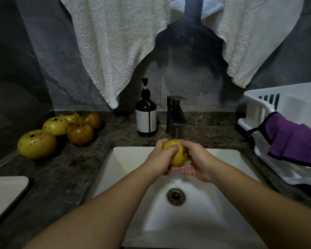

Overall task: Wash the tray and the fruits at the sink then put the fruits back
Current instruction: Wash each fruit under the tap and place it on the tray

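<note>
One fruit (176,153) — yellow, speckled brown — is held over the far part of the sink (205,221), directly under the stream from the tap (175,114). The left hand (162,159) wraps its fingers over the top and left side; the right hand (196,160) cups it from below and from the right. Both grips are closed on this fruit.

Five more fruits (61,132) sit in a cluster on the bench (61,177), far left of the sink, well apart from the water. They carry dark blotches and appear not yet washed. A pale flat piece at the near-left edge (5,191) may be the tray; this cannot be confirmed.

Procedure for the step in hand, as judged:
- Rotate the fruit between the palms so every face passes under the stream.
- Rub the stem hollow and blotches with the thumbs — dirt lodges there.
- Keep the lower hand cupped; wet skin is slippery and a drop would land in the basin.

Further out, a pump bottle (146,119) stands just left of the tap. A white rack (258,108) with a purple cloth (293,142) draped over its rim sits on the right. Towels (115,42) hang above.
</note>
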`<action>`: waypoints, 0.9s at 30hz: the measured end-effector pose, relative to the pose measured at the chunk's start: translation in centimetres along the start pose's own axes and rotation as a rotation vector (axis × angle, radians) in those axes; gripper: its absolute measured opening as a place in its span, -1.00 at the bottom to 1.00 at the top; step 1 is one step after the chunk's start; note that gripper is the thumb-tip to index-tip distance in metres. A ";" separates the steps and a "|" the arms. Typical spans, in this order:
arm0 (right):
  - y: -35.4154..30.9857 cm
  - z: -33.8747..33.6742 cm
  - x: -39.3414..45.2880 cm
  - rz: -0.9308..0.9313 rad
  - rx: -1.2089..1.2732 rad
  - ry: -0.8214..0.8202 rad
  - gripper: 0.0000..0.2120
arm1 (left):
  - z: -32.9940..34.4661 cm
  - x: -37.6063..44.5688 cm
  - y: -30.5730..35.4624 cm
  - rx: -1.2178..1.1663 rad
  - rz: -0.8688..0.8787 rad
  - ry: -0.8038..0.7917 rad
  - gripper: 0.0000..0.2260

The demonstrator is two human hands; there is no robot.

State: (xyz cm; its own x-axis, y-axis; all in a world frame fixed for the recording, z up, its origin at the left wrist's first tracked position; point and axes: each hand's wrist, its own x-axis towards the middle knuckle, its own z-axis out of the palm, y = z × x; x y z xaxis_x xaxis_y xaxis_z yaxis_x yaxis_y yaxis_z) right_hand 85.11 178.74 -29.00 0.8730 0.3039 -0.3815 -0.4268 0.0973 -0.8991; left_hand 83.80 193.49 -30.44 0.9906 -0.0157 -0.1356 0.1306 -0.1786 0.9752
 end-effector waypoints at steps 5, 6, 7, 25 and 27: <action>-0.6 -0.8 -0.1 0.071 0.049 -0.039 -0.44 | -0.6 0.1 0.3 0.032 -0.056 0.008 -0.62; -0.7 -0.7 -0.1 0.091 0.061 -0.051 -0.41 | -0.5 0.1 0.4 0.041 -0.057 0.007 -0.56; -0.6 -0.6 0.0 0.107 0.065 -0.056 -0.37 | -0.4 0.2 0.3 0.058 -0.043 0.022 -0.53; 0.2 -0.2 0.8 -0.276 -0.440 0.142 -0.65 | 0.4 0.8 0.5 0.004 -0.118 0.022 -0.35; 0.2 -0.3 0.5 -0.319 -0.429 0.092 -0.75 | 0.3 0.7 0.5 -0.019 -0.136 0.010 -0.32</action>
State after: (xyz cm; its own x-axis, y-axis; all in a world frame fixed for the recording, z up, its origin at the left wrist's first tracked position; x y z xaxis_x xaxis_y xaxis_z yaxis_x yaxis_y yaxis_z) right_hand 85.56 178.61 -29.50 0.9686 0.2370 -0.0747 -0.0186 -0.2306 -0.9729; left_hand 84.59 193.14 -30.10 0.9640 0.0170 -0.2652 0.2644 -0.1602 0.9510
